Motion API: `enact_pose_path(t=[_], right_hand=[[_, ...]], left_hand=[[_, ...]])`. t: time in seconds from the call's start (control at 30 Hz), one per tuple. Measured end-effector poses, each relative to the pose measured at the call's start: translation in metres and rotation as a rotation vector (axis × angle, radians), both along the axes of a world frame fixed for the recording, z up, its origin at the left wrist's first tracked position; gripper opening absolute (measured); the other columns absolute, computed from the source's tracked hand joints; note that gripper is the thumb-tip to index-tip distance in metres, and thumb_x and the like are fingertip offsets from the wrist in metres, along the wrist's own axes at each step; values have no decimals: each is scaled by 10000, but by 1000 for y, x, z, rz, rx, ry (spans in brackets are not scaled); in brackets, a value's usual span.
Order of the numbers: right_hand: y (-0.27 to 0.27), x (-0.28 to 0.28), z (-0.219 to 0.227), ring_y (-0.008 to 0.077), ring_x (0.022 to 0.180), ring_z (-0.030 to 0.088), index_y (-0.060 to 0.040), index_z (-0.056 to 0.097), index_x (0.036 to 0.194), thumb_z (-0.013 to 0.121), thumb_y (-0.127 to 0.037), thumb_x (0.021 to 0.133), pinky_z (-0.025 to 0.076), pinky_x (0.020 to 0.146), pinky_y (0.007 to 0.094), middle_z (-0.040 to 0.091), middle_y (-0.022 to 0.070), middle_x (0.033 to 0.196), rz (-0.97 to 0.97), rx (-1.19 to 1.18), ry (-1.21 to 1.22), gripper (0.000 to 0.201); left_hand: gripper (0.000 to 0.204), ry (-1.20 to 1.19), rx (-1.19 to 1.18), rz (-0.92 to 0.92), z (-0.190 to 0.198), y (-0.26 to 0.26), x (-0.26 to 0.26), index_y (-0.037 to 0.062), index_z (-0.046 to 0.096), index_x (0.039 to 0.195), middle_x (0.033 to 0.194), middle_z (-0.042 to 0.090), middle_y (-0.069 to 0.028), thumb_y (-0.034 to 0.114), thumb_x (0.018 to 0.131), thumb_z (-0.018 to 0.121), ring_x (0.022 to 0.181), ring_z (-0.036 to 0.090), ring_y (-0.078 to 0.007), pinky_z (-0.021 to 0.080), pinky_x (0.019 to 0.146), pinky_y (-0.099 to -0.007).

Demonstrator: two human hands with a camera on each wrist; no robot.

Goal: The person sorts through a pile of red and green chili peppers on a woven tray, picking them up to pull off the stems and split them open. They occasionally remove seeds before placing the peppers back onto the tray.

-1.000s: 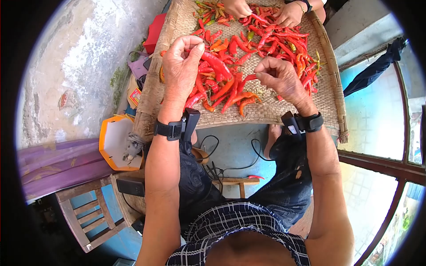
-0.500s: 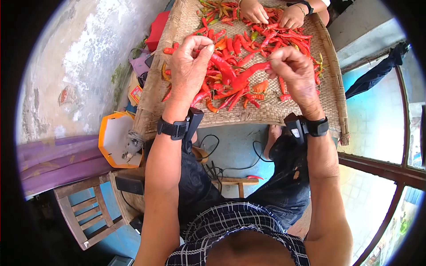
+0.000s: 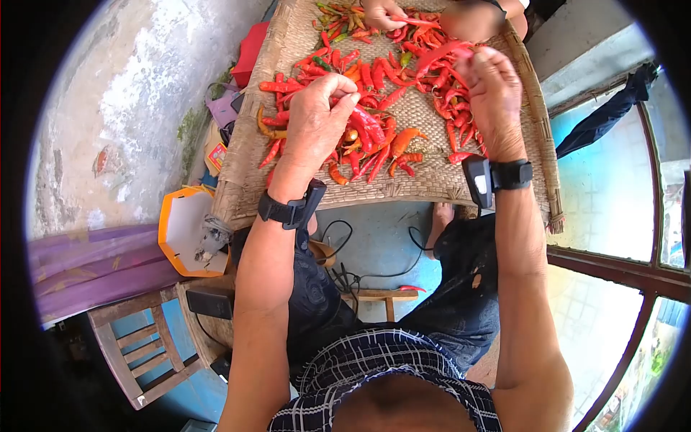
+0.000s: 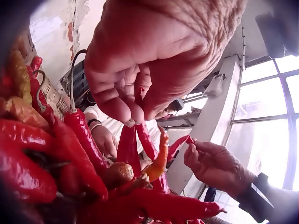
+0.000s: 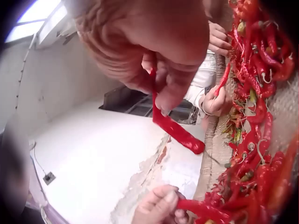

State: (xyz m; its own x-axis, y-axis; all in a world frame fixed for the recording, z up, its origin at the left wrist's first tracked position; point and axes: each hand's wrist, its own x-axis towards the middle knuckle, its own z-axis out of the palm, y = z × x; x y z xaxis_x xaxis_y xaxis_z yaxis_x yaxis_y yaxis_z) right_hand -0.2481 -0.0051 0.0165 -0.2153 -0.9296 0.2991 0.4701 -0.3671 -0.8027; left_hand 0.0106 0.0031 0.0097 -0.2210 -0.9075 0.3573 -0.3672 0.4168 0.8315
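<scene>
My left hand (image 3: pixel 317 122) pinches a red chili pepper (image 4: pixel 128 149) between thumb and fingertips, over the near-left heap. In the right wrist view, that pepper (image 5: pixel 201 207) points away from the fingertips toward the heap. My right hand (image 3: pixel 493 93) is raised over the right side of the woven tray (image 3: pixel 432 180). Its thumb and fingers pinch the end of another long red chili pepper (image 5: pixel 177 133), whose thin green stem hangs free at the far end. Red chili peppers (image 3: pixel 381 151), a few of them orange, lie loosely under and between both hands.
Across the tray another person's hand (image 3: pixel 381 13) holds a red pepper; their second hand (image 3: pixel 471 21) is blurred. A plaster wall (image 3: pixel 122 129) rises at the left and a window (image 3: pixel 612 187) at the right. An orange-rimmed box (image 3: pixel 191 230) stands by the tray's near-left corner.
My right hand has moved up and to the right, carrying its pepper away from the left hand. My left hand has shifted slightly right and nearer. The other person's left-side hand has lifted a pepper.
</scene>
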Motion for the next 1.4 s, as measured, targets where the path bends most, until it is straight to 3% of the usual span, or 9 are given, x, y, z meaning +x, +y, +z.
enact_pose_path(t=[0.13,0.2,0.3,0.57,0.8,0.97,1.17,1.23,1.4], right_hand=[[-15,-15,-16,239,836,619,22,489,1190,594,-80,867,519,791,332,607,124,951,-346,48,-4,355],[-10,-11,-24,231,898,610,22,514,1199,618,-121,859,511,775,312,605,166,1019,-579,276,713,384],[8,19,-29,190,888,612,11,583,1110,634,-166,855,502,743,290,622,165,1013,-146,140,1060,315],[43,72,-11,144,694,578,2,640,919,667,-242,832,480,642,299,626,68,738,361,58,1067,260],[44,59,6,48,540,488,-36,598,767,639,-196,835,373,483,213,539,-32,611,656,496,822,179],[25,18,11,39,567,499,-53,602,789,617,-177,789,356,468,195,539,-34,646,505,378,947,124],[2,2,-4,72,650,550,-21,604,1055,641,-200,815,446,565,222,605,15,734,-54,362,110,302],[5,0,-14,77,752,548,-10,563,1150,597,-145,867,459,667,233,619,44,889,-140,323,1006,315],[29,26,-51,251,808,594,-21,608,1030,604,-24,776,475,743,323,611,108,886,294,-187,1507,253]], left_hand=[[112,13,37,-35,2,2,1,12,599,928,790,602,5,63,831,621,677,531,-48,453,618,-207],[117,14,66,-52,3,1,3,14,598,936,793,601,5,68,835,620,678,534,-46,453,611,-204],[125,57,123,-93,5,1,3,19,600,950,795,599,7,78,842,619,680,538,-43,451,597,-197],[128,109,183,-118,5,4,1,17,595,944,790,593,14,94,848,628,671,533,-38,448,576,-192],[131,36,228,-247,9,8,-1,16,592,931,778,593,7,74,825,642,679,536,-54,459,590,-210],[101,-105,259,-276,13,11,0,24,597,889,761,608,-10,46,798,635,674,560,-76,469,602,-239],[89,-193,95,-239,4,9,-2,20,586,881,694,593,-28,60,808,617,633,555,-101,465,600,-258],[81,-187,121,-248,7,9,-4,20,578,878,713,597,-25,61,815,607,637,548,-95,458,601,-252],[61,-81,138,-222,5,5,-7,21,552,875,789,605,-16,64,836,572,658,528,-73,438,606,-229]])
